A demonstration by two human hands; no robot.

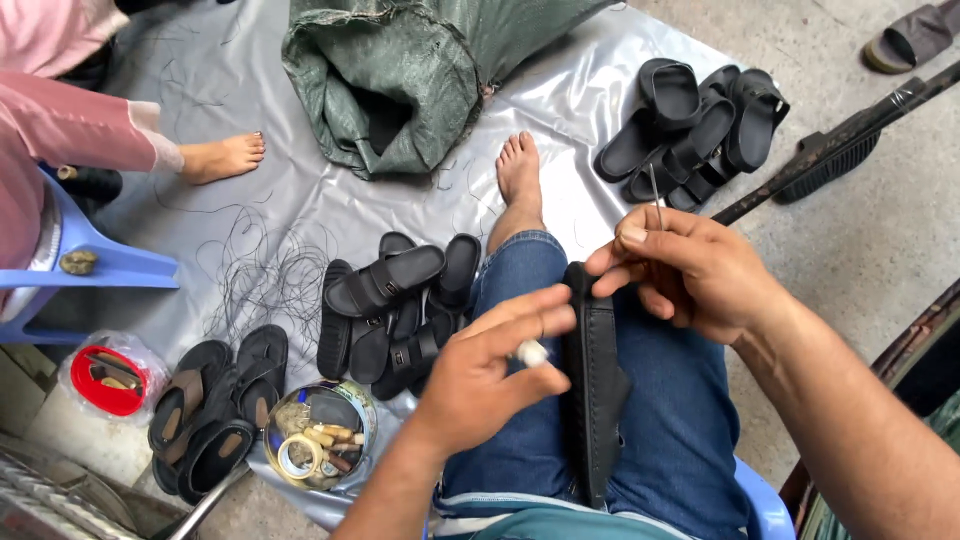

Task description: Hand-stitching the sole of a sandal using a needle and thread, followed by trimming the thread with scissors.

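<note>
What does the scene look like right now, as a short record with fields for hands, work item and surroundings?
left hand: pinches a small white piece, fingers resting on the sandal
right hand: holds a thin needle upright, fingertips at the sandal's top end
sandal: black, lying along the lap on its edge
sandal piles: black, one left of the knee, one upper right
tin: open, holds tape and small bits
sack: green, on the grey sheet
thread: loose tangle on the sheet
</note>
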